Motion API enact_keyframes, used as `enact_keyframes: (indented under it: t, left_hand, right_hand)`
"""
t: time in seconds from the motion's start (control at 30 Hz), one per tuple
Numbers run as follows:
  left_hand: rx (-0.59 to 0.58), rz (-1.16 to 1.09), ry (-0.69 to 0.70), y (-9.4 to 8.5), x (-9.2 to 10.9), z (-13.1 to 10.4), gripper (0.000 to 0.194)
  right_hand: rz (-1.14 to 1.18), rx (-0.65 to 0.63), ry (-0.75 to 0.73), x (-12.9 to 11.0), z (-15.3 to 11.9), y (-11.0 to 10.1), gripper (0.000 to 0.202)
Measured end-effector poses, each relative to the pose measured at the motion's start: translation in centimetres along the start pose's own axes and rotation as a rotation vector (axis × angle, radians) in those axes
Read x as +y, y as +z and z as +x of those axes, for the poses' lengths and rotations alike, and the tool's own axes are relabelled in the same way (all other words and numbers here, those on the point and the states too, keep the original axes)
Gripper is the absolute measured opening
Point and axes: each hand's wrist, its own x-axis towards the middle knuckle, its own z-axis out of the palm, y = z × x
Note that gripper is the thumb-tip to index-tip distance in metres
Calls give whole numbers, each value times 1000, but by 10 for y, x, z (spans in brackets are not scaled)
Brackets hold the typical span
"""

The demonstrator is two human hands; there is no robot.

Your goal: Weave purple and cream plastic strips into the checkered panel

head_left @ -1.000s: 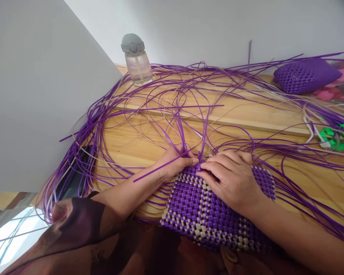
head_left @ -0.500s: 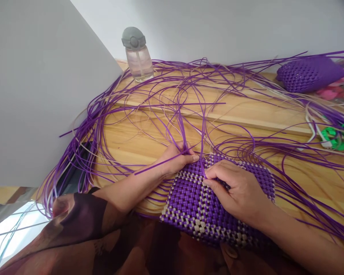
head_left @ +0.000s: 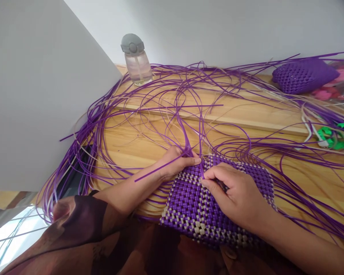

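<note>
A woven mat of purple and cream plastic strips (head_left: 186,194) lies before me, close against my clothing, with long loose strips fanning from its edges. My left hand (head_left: 179,162) is closed at its far left edge, the thumb pressing on purple strips (head_left: 185,137) that rise past the fingers; one strip end lies across my wrist. My right hand (head_left: 232,187) pinches a purple strip between thumb and forefinger, over the upper middle of the weave. The right hand's other fingers are curled, and its palm covers part of the mat.
A clear water bottle with a grey lid (head_left: 137,63) stands at the back left by the wall. At the back right lie a purple woven piece (head_left: 304,76), pink items (head_left: 326,93) and a green object (head_left: 332,137). Loose strips spread over the wooden table (head_left: 246,114).
The view has shifted slightly. My left thumb sits a little closer to the pinched strip, and my right hand still pinches it. The mat keeps its place.
</note>
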Motion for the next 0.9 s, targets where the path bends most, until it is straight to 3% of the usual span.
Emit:
enact_keyframes:
  t: [0.1, 0.2, 0.37, 0.5, 0.73, 0.9]
  left_hand:
    - [81, 23, 95, 4, -7, 2, 20]
    - [91, 56, 132, 5, -10, 4, 18]
    - [66, -1, 65, 4, -5, 3, 21]
    - [34, -63, 55, 4, -2, 1, 24]
    - [-26, -47, 81, -2, -6, 6, 29]
    - [-26, 6, 90, -5, -7, 7, 30]
  right_hand:
    - [82, -121, 224, -4, 6, 4, 23]
    - [112, -186, 326, -5, 7, 7, 25]
    - [14, -260, 220, -4, 9, -7, 31]
    - [-138, -116, 105, 3, 33, -22, 29]
    - [-152, -67, 225, 22, 76, -17, 14]
    - [-139, -124, 196, 29, 77, -17, 27]
